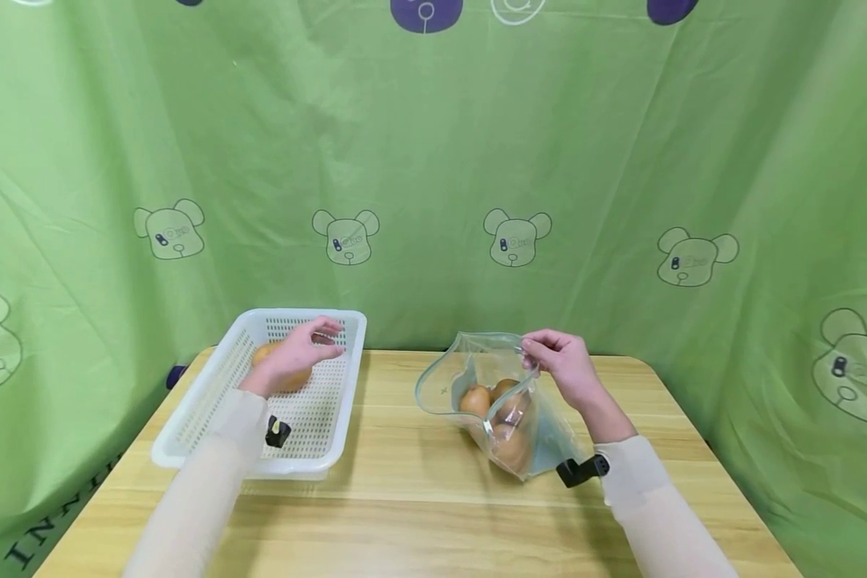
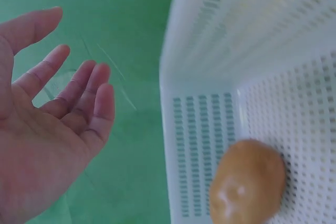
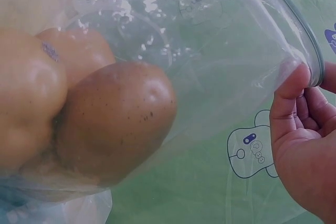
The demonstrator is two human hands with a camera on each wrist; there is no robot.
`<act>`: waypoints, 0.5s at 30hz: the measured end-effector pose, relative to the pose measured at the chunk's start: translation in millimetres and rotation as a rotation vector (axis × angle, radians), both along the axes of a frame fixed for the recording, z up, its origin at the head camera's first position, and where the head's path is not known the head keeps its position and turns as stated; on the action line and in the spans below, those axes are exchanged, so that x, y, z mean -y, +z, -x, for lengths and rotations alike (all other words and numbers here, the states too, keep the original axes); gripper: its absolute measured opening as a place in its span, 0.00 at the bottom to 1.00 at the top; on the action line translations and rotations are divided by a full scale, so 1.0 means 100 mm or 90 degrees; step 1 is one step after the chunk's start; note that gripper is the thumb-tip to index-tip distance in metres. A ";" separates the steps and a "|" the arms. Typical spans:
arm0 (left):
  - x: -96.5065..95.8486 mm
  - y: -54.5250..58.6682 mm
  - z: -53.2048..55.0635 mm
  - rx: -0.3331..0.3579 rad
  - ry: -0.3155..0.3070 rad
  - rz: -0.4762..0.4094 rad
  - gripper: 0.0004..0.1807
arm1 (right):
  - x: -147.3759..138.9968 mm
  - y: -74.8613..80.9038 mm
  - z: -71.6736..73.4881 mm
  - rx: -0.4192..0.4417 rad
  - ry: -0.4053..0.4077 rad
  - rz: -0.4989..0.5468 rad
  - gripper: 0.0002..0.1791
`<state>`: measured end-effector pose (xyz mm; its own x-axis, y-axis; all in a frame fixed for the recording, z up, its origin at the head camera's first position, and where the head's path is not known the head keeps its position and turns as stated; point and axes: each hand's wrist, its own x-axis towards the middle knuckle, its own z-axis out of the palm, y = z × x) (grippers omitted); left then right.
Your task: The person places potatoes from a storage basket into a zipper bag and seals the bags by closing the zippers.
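Observation:
My left hand (image 1: 296, 353) hovers over the white basket (image 1: 357, 353), fingers loosely bent and nothing in them. Partly hidden beneath that hand, a brown potato (image 1: 296, 380) lies on the basket floor; the left wrist view shows this smooth potato (image 2: 249, 182) near a slotted wall. On the right, my right hand (image 1: 567, 365) pinches the rim of a clear zip bag (image 1: 552, 441) between thumb and fingers. The bag's mouth gapes wide, and several potatoes (image 1: 511, 448) sit inside it. Dark specks mark one potato (image 3: 121, 119) in the right wrist view.
The wooden table (image 1: 397, 466) carries both basket and bag, with bare wood between them. Behind it hangs a green curtain (image 1: 433, 144) with bear-head prints. A small black camera (image 1: 581, 470) on the right wrist overlaps the bag's lower corner.

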<state>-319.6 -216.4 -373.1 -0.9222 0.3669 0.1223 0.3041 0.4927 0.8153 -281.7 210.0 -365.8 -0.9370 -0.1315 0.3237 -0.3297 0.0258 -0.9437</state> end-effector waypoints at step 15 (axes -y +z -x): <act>0.34 -0.19 0.15 -0.002 0.033 0.164 0.38 | -0.01 0.01 -0.07 0.007 -0.018 -0.014 0.13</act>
